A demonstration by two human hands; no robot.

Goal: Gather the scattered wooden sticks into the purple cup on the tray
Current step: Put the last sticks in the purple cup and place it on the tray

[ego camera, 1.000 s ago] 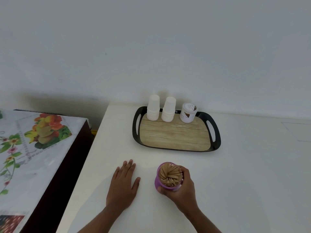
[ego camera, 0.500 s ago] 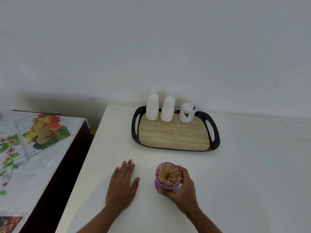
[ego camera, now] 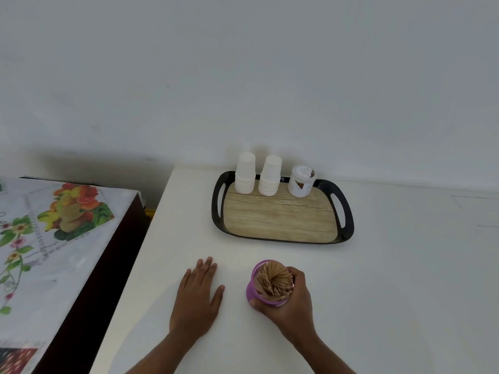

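1. Head view: purple cup (ego camera: 253, 288), upright on the white tabletop (ego camera: 405, 292) near its front edge, off the tray (ego camera: 348, 211); packed with wooden sticks (ego camera: 274, 280).
2. Right hand (ego camera: 293, 300): fingers curled round the cup, grasping it.
3. Left hand (ego camera: 195, 296): released, flat on the tabletop, just left of the cup.
4. Tray: toward the tabletop's back edge; two white cup stacks (ego camera: 245, 174) and a white jar (ego camera: 301, 182) along its far side.

round purple plastic cup (ego camera: 252, 288): right side and base hidden by right hand's grip (ego camera: 293, 300) | both forearms cut off by bottom edge | white lidded jar (ego camera: 300, 182): label print too small to read | floral tablecloth (ego camera: 40, 238): cut off by left edge
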